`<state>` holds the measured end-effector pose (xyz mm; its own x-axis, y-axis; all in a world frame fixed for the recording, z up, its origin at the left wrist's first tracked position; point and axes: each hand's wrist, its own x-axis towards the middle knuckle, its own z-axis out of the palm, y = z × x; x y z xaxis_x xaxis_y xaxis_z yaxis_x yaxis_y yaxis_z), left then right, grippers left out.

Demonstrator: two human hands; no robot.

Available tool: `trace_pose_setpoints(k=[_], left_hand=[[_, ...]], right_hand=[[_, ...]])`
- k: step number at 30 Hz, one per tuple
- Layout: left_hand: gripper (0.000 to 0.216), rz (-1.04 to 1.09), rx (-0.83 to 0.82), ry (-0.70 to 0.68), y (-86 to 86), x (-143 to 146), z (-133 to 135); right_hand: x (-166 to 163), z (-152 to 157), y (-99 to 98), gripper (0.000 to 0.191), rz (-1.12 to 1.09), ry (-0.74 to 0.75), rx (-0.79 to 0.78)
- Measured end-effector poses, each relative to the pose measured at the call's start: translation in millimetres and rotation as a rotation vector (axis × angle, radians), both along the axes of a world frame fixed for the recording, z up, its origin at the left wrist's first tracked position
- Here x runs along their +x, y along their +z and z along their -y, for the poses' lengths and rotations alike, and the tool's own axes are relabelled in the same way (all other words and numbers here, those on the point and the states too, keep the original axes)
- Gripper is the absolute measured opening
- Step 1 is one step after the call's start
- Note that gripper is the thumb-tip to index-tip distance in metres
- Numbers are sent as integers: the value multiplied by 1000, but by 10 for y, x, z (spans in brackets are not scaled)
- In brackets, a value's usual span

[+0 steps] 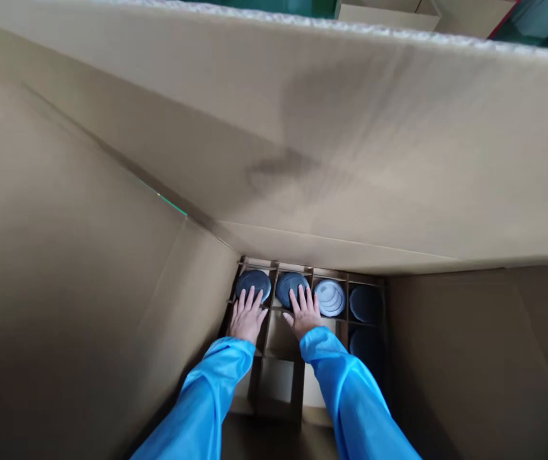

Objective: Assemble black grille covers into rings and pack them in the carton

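I look down into a deep cardboard box [86, 268] with a cardboard divider grid [274, 332] at its bottom. Round dark-lidded containers stand in the far row of cells. My left hand [246, 314] lies flat with fingers spread, its fingertips on the leftmost dark lid [254, 281]. My right hand [304, 312] lies flat too, fingertips on the second dark lid [289, 284]. To the right sit a white-lidded container [330, 297] and another dark lid [364, 302]. Both arms wear bright blue sleeves.
Tall box walls rise on the left, the far side [350, 147] and the right [470, 358]. Nearer divider cells [277, 378] show bare cardboard. One more dark lid [367, 348] sits in the second row at the right. Other cartons [389, 13] show beyond the rim.
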<state>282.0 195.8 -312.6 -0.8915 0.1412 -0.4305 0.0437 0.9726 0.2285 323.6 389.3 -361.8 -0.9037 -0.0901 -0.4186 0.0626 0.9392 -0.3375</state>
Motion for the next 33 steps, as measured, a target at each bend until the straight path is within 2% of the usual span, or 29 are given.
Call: trace_pose_setpoints(k=[4,9,12,15,17,19,23,26,29,33], left_hand=[[61,149,-95,-89,-48,-63,37],[66,194,-176,-150,65,-178,-7],[67,210,-246,-90,166,-66,-173],[74,255,-268,-19,273,158,-362],[80,259,-275,3,330,279,-428],[81,250,-286,26,355,318,-421],[74,278,-260,-12,320,203,-260],[67,298,-215,-84,312,114,-158],[61,245,-230,-76,367,102,-206],[64,174,-182,-138,401,134,-536]], right_hand=[[-82,-12,122,77,66,-27,-27],[-19,-86,493,68,171,-65,-69],[225,-192,808,64,319,6,-82],[590,-317,1182,49,466,107,-124],[847,-410,1449,41,500,135,-147],[1090,-515,1704,42,499,154,-165],[1566,-715,2112,51,339,120,-227],[1924,-816,2309,51,228,70,-239],[2254,-902,2399,48,64,78,-210],[2702,-975,2327,46,-298,112,-203]])
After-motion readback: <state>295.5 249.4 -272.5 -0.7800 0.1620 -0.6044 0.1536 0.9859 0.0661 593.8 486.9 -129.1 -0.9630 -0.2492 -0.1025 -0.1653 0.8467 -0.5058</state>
